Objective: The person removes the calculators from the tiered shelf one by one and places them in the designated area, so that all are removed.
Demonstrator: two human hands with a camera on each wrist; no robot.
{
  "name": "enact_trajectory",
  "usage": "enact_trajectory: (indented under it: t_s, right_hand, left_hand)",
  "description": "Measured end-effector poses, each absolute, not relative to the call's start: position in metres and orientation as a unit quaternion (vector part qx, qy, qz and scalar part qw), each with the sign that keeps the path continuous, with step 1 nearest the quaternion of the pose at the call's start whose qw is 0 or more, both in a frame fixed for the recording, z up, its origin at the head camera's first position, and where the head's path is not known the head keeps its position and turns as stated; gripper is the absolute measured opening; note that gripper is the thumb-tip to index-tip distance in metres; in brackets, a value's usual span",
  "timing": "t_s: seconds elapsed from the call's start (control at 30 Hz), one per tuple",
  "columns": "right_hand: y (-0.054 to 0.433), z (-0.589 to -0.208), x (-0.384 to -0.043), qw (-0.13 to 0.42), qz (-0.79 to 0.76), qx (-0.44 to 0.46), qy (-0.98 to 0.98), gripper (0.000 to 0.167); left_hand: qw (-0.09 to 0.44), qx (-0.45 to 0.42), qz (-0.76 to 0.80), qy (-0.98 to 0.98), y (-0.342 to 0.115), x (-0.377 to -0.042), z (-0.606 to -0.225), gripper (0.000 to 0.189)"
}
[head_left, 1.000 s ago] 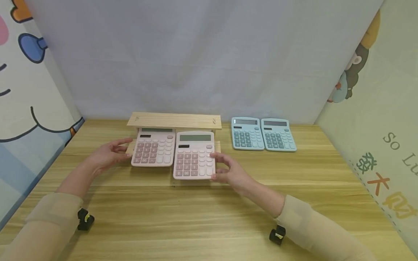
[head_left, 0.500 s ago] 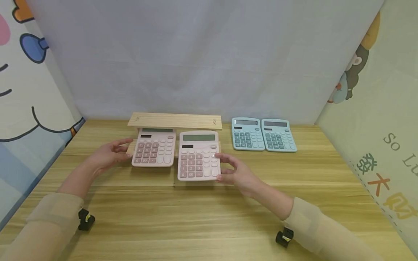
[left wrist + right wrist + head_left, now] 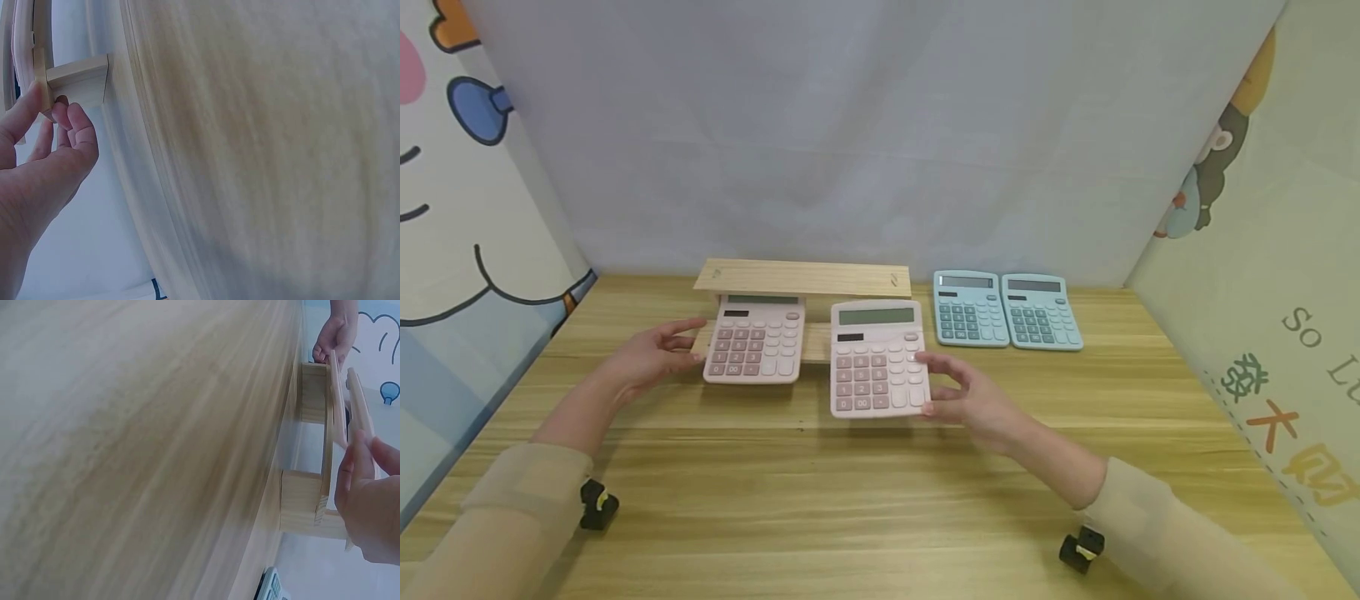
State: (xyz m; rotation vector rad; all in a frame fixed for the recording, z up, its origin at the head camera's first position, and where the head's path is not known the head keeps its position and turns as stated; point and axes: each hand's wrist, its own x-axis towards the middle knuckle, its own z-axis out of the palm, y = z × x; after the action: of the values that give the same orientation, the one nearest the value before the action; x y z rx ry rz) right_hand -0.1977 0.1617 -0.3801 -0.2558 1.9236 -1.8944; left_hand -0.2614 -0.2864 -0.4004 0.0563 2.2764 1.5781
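Observation:
A two-tier wooden rack stands on the table, with one pink calculator lying on its lower board, the top of its screen under the upper board. At the rack's left end, my left hand holds the lower board's edge, thumb on one side and curled fingers on the other in the left wrist view. My right hand grips a second pink calculator by its right edge. That calculator is raised in front of the rack's right half, apart from the board in the right wrist view.
Two blue calculators lie side by side on the wooden table, right of the rack. A pale cloth hangs behind. Printed panels border the table on the left and right.
My right hand has carried the second pink calculator rightward, widening the gap from the first one and uncovering the lower board between them. My left hand stays at the rack's left end.

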Motion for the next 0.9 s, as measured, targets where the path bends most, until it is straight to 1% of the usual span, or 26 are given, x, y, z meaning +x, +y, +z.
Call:
enact_trajectory:
  t_s: [0.53,0.9]
  right_hand:
    - [0.2,-0.382,-0.192,0.211,-0.663,-0.092,0.713,0.075]
    - [0.226,-0.378,-0.188,0.196,-0.661,-0.088,0.719,0.075]
  left_hand:
    - [0.186,0.017,0.559,0.808,-0.285,-0.261,-0.399,0.079]
    - [0.186,0.014,0.558,0.808,-0.285,-0.261,-0.4,0.078]
